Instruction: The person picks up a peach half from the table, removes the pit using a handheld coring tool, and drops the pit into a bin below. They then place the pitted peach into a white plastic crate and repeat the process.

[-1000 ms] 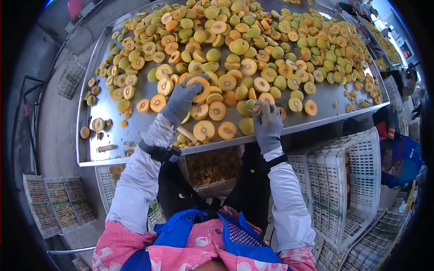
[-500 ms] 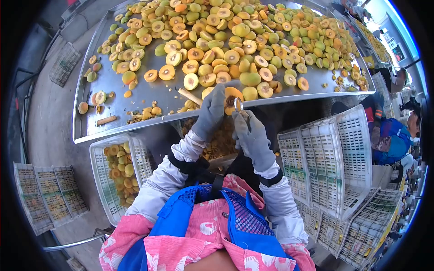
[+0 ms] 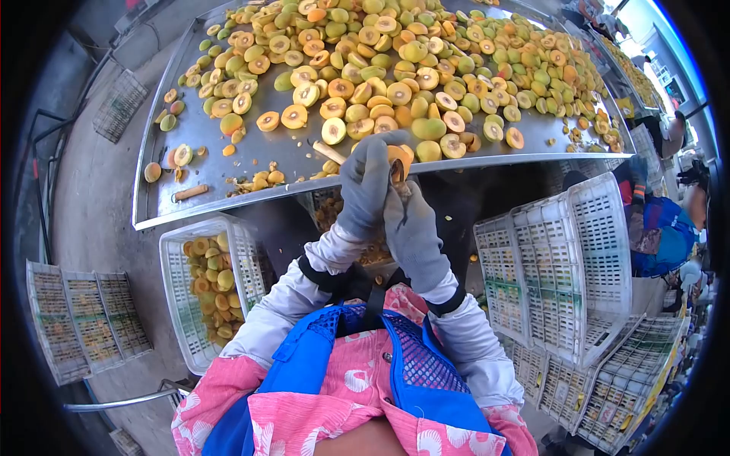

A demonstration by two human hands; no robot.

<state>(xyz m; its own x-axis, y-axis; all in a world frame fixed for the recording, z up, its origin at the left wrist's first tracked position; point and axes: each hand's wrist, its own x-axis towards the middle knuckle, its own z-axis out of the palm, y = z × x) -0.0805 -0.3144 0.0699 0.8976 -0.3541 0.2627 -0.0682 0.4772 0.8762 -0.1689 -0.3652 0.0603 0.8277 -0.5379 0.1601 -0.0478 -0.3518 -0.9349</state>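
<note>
Both of my hands wear grey gloves and meet at the near edge of the metal table (image 3: 281,171). My left hand (image 3: 366,182) is wrapped round a halved orange fruit (image 3: 401,157), its cut side facing my right hand. My right hand (image 3: 414,232) is closed on a small tool (image 3: 402,185) at the fruit's hollow; the glove and fruit hide most of the tool. Many halved yellow-green fruits (image 3: 399,93) lie heaped on the table. A wooden stick (image 3: 329,153) rests just beyond my left hand, and another brown stick (image 3: 190,193) lies at the table's left corner.
A white crate (image 3: 173,292) holding fruit halves (image 3: 217,289) stands at the lower left. Further left are grey crates (image 3: 87,319). Stacked white crates (image 3: 555,266) stand on the right, with a person in blue (image 3: 665,235) beyond them. A metal bar (image 3: 122,405) juts in at lower left.
My right hand has moved up against the fruit, and the tool's ring, visible before, is now mostly hidden. The view has shifted slightly, so the table and crates appear further right.
</note>
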